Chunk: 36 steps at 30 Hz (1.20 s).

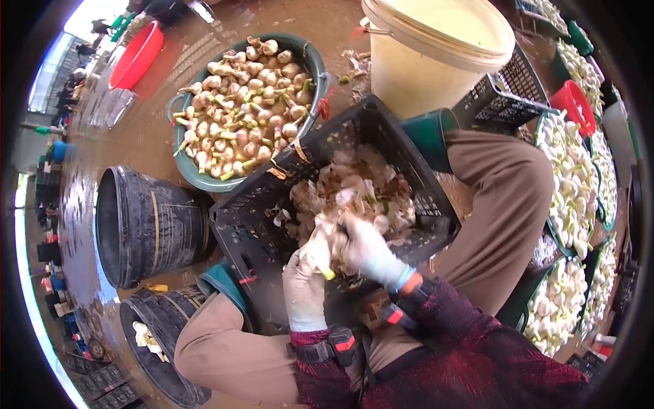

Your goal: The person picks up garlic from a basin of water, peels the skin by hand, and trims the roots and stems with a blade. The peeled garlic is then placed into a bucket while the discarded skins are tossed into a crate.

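Observation:
My left hand (304, 292), in a white work glove, is closed around a pale garlic bulb (315, 254) with a short green stem end pointing down and right. Close against the bulb's right side is my right hand (373, 253), gloved too, with its fingers curled in. Motion blurs those fingertips, and what they pinch cannot be made out. Both hands are above a black plastic crate (236, 247) that sits between my knees. Loose papery garlic skins (354, 180) are heaped in it.
A green tub (184, 167) of unpeeled garlic stands beyond the crate. Black buckets (153, 228) lie tipped at left, one holding white pieces. A large cream bucket (426, 75) stands at upper right. Peeled white garlic (569, 184) fills containers along the right. A red basin (138, 58) is far left.

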Motion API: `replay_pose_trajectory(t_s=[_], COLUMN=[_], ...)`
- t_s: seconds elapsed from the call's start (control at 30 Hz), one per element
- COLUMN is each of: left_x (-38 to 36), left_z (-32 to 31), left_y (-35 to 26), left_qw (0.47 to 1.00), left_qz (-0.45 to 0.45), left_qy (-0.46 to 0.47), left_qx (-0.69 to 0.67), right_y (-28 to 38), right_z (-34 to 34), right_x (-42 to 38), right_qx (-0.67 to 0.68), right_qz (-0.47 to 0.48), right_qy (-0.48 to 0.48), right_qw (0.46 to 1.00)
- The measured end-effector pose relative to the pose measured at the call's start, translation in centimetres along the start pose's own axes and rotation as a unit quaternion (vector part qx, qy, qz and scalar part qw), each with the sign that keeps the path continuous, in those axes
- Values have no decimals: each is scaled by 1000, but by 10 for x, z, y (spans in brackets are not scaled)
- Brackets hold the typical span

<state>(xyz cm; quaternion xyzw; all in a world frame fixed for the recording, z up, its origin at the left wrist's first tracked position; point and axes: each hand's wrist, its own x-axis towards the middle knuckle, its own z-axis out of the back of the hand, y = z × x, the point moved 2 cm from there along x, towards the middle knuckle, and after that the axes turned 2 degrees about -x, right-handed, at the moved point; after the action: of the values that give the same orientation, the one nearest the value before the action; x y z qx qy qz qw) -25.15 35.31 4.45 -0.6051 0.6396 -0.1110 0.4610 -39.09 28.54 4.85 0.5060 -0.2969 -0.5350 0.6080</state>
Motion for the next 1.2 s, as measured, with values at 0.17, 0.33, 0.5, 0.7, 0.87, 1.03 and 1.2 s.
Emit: replay_pose_trajectory(t_s=[0.17,0.33,0.5,0.7,0.87,1.03,1.2], left_x=[-9,-13,-7,4,-2,-6,-12], left_z=[-9,-10,-8,-1,-15,-11,2], left_y=[-16,-19,-11,3,-3,-6,-2], left_qw=[920,982,987,990,996,993,993], left_qz=[43,-120,-158,-125,-26,7,25], left_qy=[186,48,-17,25,-15,-91,-105], left_qx=[-342,-138,-29,-65,-82,80,52], right_y=[-23,20,32,13,4,12,23], right_z=[29,21,9,-2,11,11,9], right_x=[8,-17,-16,-4,-1,-3,-3], right_qx=[-193,-85,-89,13,220,78,246], right_qz=[16,112,62,45,-66,29,-60], right_qy=[-99,20,82,5,53,54,80], right_qw=[976,990,991,999,972,995,964])
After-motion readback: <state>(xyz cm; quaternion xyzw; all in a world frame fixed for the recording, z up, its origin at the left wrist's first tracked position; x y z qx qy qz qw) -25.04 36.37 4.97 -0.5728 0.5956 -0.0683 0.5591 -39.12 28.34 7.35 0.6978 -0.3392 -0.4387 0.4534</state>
